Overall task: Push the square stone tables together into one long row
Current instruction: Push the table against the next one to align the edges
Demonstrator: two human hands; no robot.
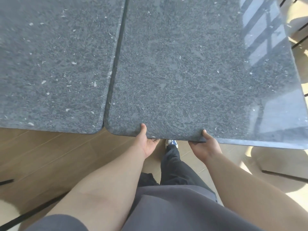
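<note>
I see both hands, left hand (148, 144) and right hand (204, 146), gripping the right table's (191, 72) near edge; left table (53, 64) lies just left, narrow gap.

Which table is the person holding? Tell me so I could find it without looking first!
Two dark grey speckled stone tables sit side by side with a thin dark gap between them. The held table is the right one; the left hand and right hand grip its near edge, thumbs on top. Only it has shiny window reflections along its right side.
</note>
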